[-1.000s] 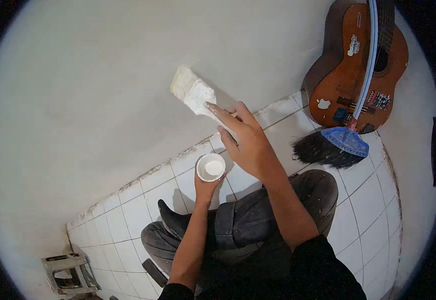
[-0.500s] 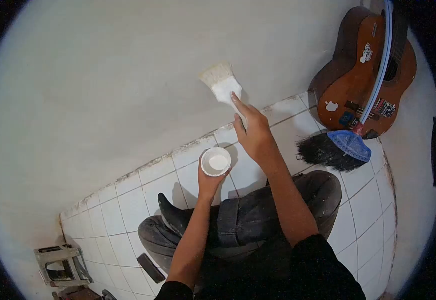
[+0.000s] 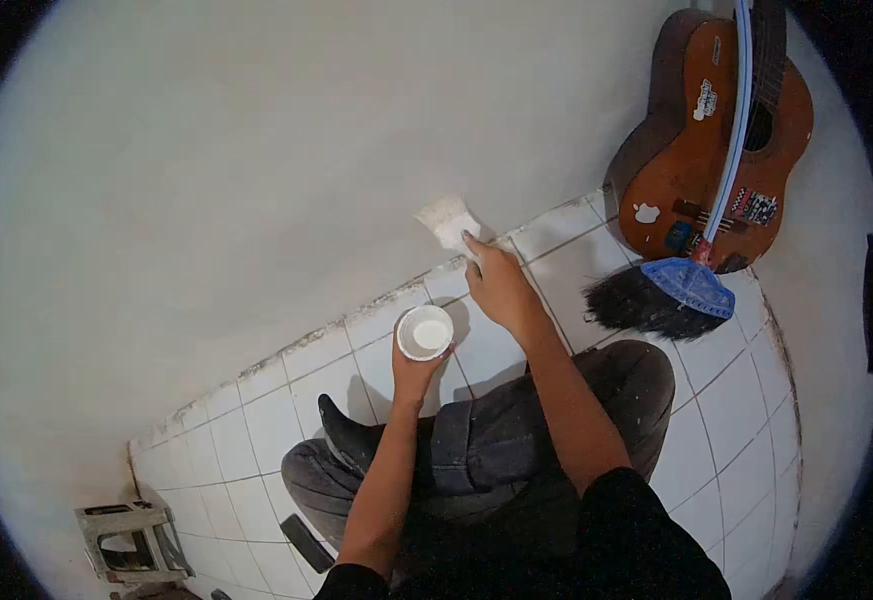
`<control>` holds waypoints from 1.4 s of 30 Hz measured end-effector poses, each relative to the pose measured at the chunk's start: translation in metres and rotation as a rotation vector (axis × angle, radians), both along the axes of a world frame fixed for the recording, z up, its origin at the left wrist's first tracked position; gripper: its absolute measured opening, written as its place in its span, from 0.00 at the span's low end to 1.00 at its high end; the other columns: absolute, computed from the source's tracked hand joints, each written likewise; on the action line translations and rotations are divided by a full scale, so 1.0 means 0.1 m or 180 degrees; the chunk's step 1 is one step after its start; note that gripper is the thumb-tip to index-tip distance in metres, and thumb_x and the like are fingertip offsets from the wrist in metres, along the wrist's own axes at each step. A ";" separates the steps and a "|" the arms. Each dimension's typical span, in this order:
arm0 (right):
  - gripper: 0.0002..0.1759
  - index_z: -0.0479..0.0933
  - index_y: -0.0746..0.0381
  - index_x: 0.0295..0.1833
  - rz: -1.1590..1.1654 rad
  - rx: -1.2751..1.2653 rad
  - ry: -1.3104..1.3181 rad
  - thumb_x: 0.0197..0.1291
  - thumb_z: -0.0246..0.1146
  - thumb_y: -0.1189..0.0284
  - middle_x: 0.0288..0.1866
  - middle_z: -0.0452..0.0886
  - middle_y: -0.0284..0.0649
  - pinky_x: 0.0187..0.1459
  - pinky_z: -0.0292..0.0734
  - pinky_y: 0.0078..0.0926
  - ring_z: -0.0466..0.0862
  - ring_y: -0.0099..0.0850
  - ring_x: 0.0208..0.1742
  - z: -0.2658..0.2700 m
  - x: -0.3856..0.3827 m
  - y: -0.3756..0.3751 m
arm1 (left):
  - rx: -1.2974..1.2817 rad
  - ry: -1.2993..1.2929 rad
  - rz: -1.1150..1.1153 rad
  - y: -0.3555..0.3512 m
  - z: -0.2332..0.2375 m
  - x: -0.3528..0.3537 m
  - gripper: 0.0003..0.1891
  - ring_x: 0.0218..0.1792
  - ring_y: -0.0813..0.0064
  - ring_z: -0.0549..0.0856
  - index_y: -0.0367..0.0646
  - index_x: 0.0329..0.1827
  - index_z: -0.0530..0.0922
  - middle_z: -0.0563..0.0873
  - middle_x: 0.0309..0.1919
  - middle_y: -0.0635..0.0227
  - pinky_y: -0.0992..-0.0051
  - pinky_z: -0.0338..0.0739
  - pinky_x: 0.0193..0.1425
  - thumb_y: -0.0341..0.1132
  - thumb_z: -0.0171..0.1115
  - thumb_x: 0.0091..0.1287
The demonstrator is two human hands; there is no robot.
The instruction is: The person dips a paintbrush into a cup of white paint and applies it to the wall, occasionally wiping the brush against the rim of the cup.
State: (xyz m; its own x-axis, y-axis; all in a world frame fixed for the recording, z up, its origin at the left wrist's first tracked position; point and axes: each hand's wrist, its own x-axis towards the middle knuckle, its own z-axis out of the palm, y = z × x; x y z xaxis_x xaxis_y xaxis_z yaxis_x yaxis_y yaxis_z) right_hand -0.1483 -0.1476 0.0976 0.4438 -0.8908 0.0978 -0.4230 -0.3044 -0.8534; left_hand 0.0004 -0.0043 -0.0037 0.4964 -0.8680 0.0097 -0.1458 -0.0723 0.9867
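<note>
Right hand (image 3: 505,285): I had it closed around the handle of a wide, flat brush (image 3: 447,220), index finger laid along the white base of the head. Pale bristles lay at the wall (image 3: 257,200), low down, just above the floor edge, and pointed up and to the left in my view. I could not tell how hard they pressed, or whether they pressed at all.

Left hand (image 3: 415,378): clasped around a small white cup (image 3: 407,332), open mouth toward my camera. Inside it I saw a white substance (image 3: 432,334). The cup was held over the tiled floor (image 3: 742,405), below the brush in view and apart from it.

Nearby: the legs, in dark grey trousers (image 3: 502,435), were folded beneath the forearms; pale specks showed on the cloth. One foot (image 3: 347,432) was covered in black. A dark oblong object (image 3: 306,543) lay beside the leg at lower left; too plain to identify.

Upper right: a brown guitar (image 3: 692,165) with stickers stood in the corner. The pale blue handle of a broom (image 3: 692,287) crossed its front, black bristles fanned out to the left.

Lower left: a worn grey frame (image 3: 127,543), perhaps a stool, sat near the wall.
</note>
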 end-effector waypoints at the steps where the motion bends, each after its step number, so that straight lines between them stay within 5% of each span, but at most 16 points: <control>1: 0.28 0.69 0.69 0.71 -0.0038 -0.0034 -0.0040 0.64 0.56 0.77 0.46 0.82 0.66 0.55 0.77 0.45 0.84 0.55 0.49 -0.07 0.00 -0.03 | -0.0079 0.0072 -0.0046 0.00 -0.02 0.01 0.43 0.60 0.69 0.81 0.38 0.68 0.67 0.81 0.58 0.61 0.69 0.77 0.64 0.28 0.84 0.48; 9: 0.28 0.71 0.67 0.70 -0.0055 0.0051 -0.0181 0.63 0.58 0.77 0.35 0.83 0.63 0.42 0.79 0.41 0.85 0.47 0.33 -0.09 -0.06 -0.07 | 0.0023 -0.0016 -0.0082 0.01 -0.01 0.01 0.42 0.60 0.70 0.80 0.40 0.69 0.67 0.80 0.60 0.63 0.69 0.75 0.66 0.28 0.82 0.50; 18: 0.27 0.72 0.67 0.69 -0.0110 0.0279 -0.0035 0.63 0.57 0.75 0.35 0.83 0.62 0.44 0.79 0.43 0.85 0.50 0.35 -0.17 -0.10 -0.11 | 0.0221 -0.0343 -0.0002 0.03 -0.04 0.02 0.43 0.61 0.69 0.80 0.40 0.69 0.67 0.80 0.60 0.63 0.69 0.74 0.67 0.31 0.83 0.50; 23: 0.25 0.74 0.67 0.67 0.0015 0.0115 -0.0054 0.64 0.58 0.75 0.51 0.82 0.65 0.58 0.77 0.36 0.84 0.52 0.54 0.22 -0.31 -0.08 | 0.0086 -0.0246 -0.0016 0.00 -0.05 0.02 0.43 0.60 0.69 0.81 0.38 0.67 0.68 0.81 0.59 0.62 0.68 0.75 0.66 0.30 0.84 0.48; 26: 0.27 0.73 0.67 0.68 0.0097 -0.0137 -0.0482 0.62 0.58 0.74 0.50 0.81 0.63 0.57 0.76 0.45 0.83 0.56 0.52 0.52 -0.39 -0.04 | 0.0058 -0.0274 0.0038 0.00 -0.10 0.05 0.43 0.58 0.69 0.81 0.37 0.67 0.68 0.81 0.58 0.62 0.69 0.77 0.64 0.28 0.84 0.47; 33: 0.28 0.69 0.61 0.72 0.0090 -0.0733 -0.1182 0.65 0.58 0.74 0.48 0.80 0.61 0.53 0.77 0.46 0.82 0.54 0.50 0.60 -0.16 0.06 | 0.0150 -0.0184 -0.0046 -0.02 -0.10 0.07 0.43 0.59 0.68 0.81 0.38 0.67 0.68 0.81 0.58 0.61 0.68 0.76 0.64 0.29 0.84 0.47; 40: 0.27 0.69 0.59 0.73 0.0066 -0.0614 -0.0355 0.67 0.55 0.74 0.47 0.81 0.60 0.54 0.78 0.48 0.83 0.55 0.50 0.10 -0.03 -0.06 | 0.0102 -0.0122 -0.0021 -0.02 0.04 0.00 0.42 0.58 0.68 0.81 0.38 0.66 0.69 0.81 0.57 0.61 0.68 0.75 0.64 0.30 0.84 0.48; 42: 0.28 0.69 0.60 0.72 0.0153 -0.0033 0.0284 0.66 0.55 0.75 0.48 0.81 0.60 0.54 0.78 0.51 0.83 0.57 0.50 0.08 -0.04 -0.03 | 0.0093 -0.0355 -0.0071 -0.02 0.05 0.00 0.42 0.59 0.69 0.81 0.38 0.66 0.69 0.81 0.57 0.61 0.68 0.76 0.64 0.30 0.84 0.47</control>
